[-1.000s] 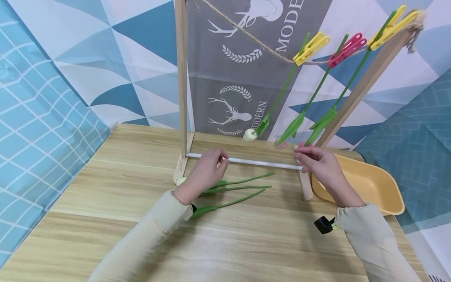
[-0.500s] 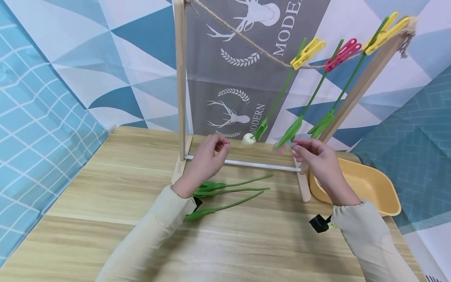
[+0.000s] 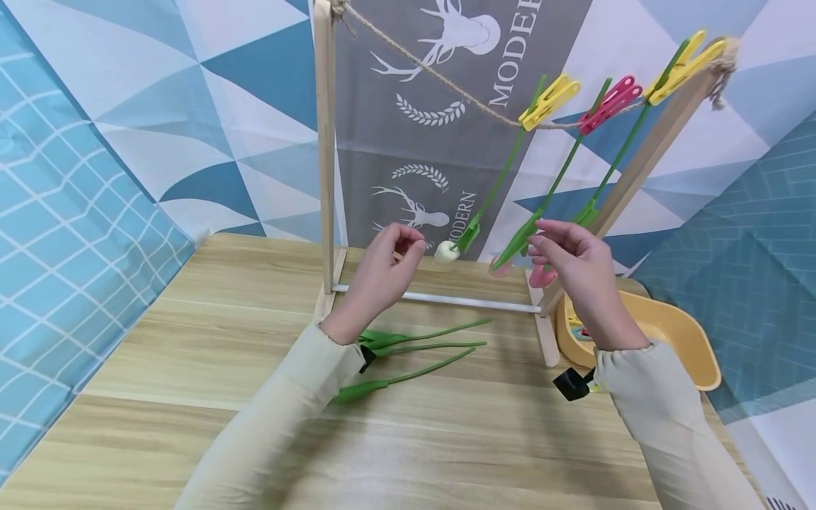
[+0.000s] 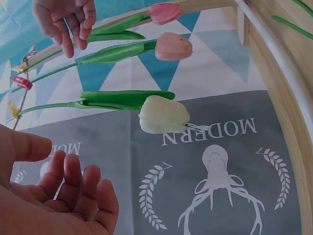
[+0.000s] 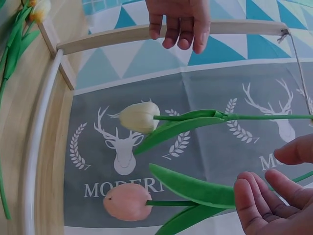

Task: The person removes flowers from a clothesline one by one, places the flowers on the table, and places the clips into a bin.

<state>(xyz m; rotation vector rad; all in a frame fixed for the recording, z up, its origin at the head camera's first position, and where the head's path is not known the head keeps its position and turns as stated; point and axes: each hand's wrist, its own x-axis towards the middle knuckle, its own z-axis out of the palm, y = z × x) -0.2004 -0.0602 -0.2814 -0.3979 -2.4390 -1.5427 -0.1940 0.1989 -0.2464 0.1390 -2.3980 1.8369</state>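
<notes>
Three artificial tulips hang heads down from a twine line: a white tulip (image 4: 164, 114), a peach tulip (image 4: 173, 46) and a pink tulip (image 4: 165, 13). Yellow clothespins (image 3: 550, 103) and a magenta clothespin (image 3: 610, 105) fix their stems. My left hand (image 3: 389, 265) hovers left of the white tulip, fingers loosely bent, holding nothing. Beside the peach and pink tulips floats my right hand (image 3: 576, 262), also with relaxed fingers and nothing in them. In the right wrist view, green leaves pass close to the right fingertips; contact is unclear. Several tulips (image 3: 421, 347) lie on the table, heads partly hidden by the left arm.
A wooden frame (image 3: 326, 142) carries the twine (image 3: 440, 74) between its posts, with a white rod (image 3: 472, 301) low across it. At the right stands a yellow basin (image 3: 688, 347) with small clothespins inside. Patterned cloth backs the wooden table (image 3: 446, 446).
Both hands have risen from near the white rod, the right one also shifting slightly left. The view has tilted upward a little. The hanging tulips stay clipped.
</notes>
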